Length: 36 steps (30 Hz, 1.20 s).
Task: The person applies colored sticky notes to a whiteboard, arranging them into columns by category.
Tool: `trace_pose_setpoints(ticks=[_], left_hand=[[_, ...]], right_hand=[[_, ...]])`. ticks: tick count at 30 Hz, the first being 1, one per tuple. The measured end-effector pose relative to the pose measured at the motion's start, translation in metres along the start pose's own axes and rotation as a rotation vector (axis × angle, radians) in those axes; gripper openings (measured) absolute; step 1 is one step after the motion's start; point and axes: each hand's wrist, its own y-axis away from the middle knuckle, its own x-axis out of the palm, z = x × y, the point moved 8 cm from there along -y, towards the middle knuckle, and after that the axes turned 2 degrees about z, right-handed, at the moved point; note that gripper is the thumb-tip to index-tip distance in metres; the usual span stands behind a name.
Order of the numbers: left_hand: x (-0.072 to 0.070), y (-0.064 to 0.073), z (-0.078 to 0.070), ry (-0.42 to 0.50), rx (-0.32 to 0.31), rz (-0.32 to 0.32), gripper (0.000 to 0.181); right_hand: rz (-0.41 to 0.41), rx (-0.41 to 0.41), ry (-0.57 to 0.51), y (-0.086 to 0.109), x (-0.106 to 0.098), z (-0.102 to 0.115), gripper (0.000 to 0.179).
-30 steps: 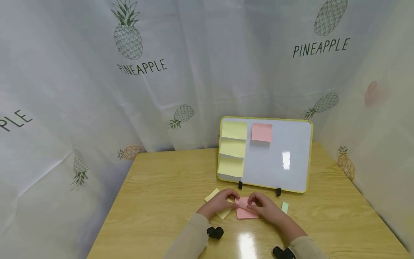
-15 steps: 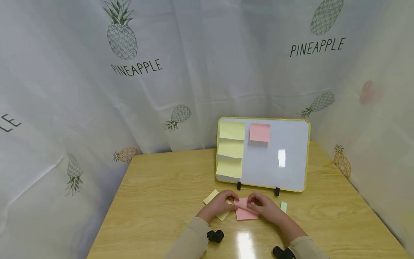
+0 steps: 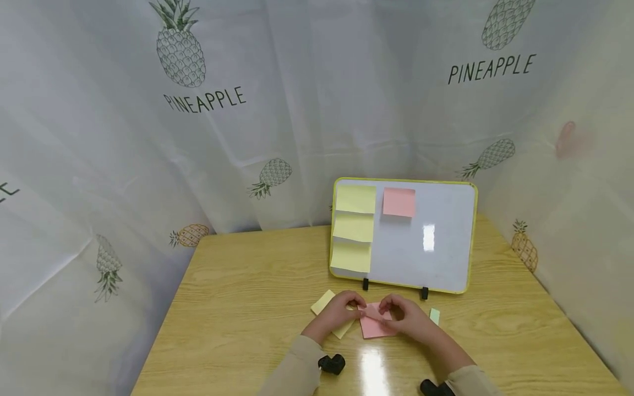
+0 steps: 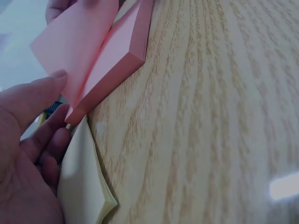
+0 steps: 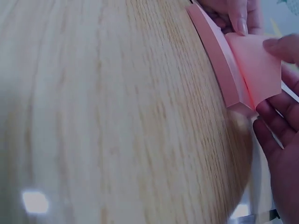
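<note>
A pink sticky-note pad point(image 3: 375, 331) lies on the table between both hands. Its top sheet, a pink sticky note point(image 4: 74, 42), stands raised along one edge and still joins the pad along the other. My left hand point(image 3: 335, 312) pinches the note's left end, thumb on its face and fingers behind. At the other end, my right hand point(image 5: 292, 158) holds the note between thumb and fingers. Beneath the left hand, partly hidden, lies a pale yellow sticky-note pad point(image 4: 81, 172).
Behind the hands a yellow-framed whiteboard point(image 3: 446, 264) stands on black feet. It carries yellow notes point(image 3: 354, 227) in a left column and one pink note point(image 3: 399, 202). A green slip point(image 3: 435, 315) lies right of the right hand. A pineapple-print curtain point(image 3: 317, 110) surrounds the wooden table point(image 3: 238, 308).
The right thumb has slid slightly toward the near edge of the pink pad, with the note still raised. The left hand is nearly still. The head view has shifted a little.
</note>
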Motion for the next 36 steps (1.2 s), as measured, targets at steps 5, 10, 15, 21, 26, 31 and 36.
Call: trace_pose_setpoints(ticks=[5,10,15,21,26,31,36], left_hand=[[0.000,0.002,0.005,0.014,-0.031,-0.010,0.009],[-0.001,0.002,0.006,0.006,-0.047,-0.013,0.013],[-0.002,0.001,0.006,-0.026,-0.074,-0.023,0.025],[0.003,0.000,0.003,-0.073,-0.072,-0.013,0.038],[0.004,0.000,0.003,-0.114,-0.090,0.003,0.041],[0.003,-0.001,-0.001,-0.139,-0.084,-0.002,0.039],[0.004,-0.002,-0.001,-0.129,-0.089,0.001,0.039]], right_hand=[[-0.057,0.009,0.087,0.002,-0.004,0.004,0.021],[-0.129,0.068,0.107,0.003,-0.009,0.006,0.019],[-0.182,0.077,0.115,0.001,-0.014,0.006,0.019],[-0.276,0.119,0.080,0.002,-0.020,-0.001,0.019],[-0.339,0.145,0.056,-0.001,-0.024,-0.006,0.015],[-0.368,0.164,0.016,-0.005,-0.028,-0.006,0.011],[-0.383,0.187,0.009,-0.007,-0.030,-0.007,0.010]])
